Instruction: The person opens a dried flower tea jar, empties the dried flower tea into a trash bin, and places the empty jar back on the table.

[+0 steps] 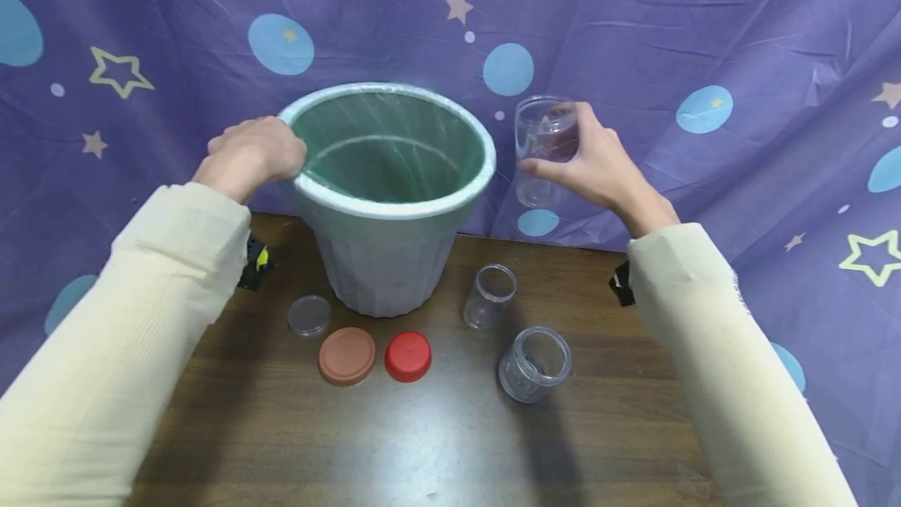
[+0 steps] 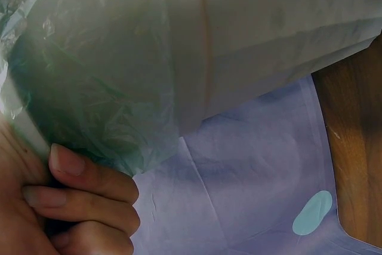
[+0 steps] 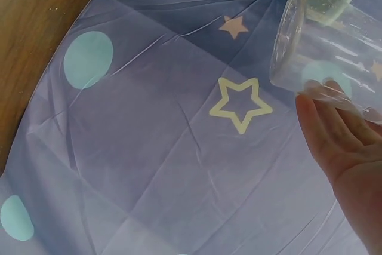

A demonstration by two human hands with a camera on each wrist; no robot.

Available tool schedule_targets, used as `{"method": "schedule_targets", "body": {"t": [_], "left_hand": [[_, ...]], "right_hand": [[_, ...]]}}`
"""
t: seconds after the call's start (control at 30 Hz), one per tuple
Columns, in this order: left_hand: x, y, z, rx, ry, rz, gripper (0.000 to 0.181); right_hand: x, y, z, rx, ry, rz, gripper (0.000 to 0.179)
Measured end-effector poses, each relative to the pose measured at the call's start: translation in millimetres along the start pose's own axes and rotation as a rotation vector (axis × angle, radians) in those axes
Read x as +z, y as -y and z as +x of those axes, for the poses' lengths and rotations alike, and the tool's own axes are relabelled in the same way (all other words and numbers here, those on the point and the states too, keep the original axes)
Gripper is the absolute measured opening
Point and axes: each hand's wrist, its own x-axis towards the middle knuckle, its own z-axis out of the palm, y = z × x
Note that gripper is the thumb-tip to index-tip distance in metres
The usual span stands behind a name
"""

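Observation:
My left hand (image 1: 255,149) grips the left rim of a pale grey-green trash can (image 1: 383,257), its fingers (image 2: 89,183) curled at the edge. A thin green plastic bag (image 2: 101,100) lines the can and folds over its rim. Off the can's right side, my right hand (image 1: 598,159) holds a clear plastic jar (image 1: 540,178) in the air, thumb on the near side and its mouth upward without a lid. In the right wrist view the fingers (image 3: 316,126) lie along the jar's wall.
On the wooden table (image 1: 317,444) stand a small clear jar (image 1: 486,307) and a wider clear jar (image 1: 528,378), both uncovered. Left of them lie a clear lid (image 1: 309,315), an orange-brown lid (image 1: 347,356) and a red lid (image 1: 408,356). A purple patterned cloth (image 1: 605,30) hangs behind.

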Motion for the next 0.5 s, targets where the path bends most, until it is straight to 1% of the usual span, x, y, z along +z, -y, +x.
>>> {"method": "schedule_targets", "body": {"t": [0.23,0.5], "left_hand": [[-0.5,0.3,1.5,0.000,0.002,0.004,0.057],[-0.5,0.2,1.0,-0.012,0.010,-0.019,0.059]], "right_hand": [[-0.9,-5.7,-2.1,0.012,0.002,-0.001,0.082],[1.3,-19.2,-7.6,0.065,0.018,-0.033,0.077]]}}
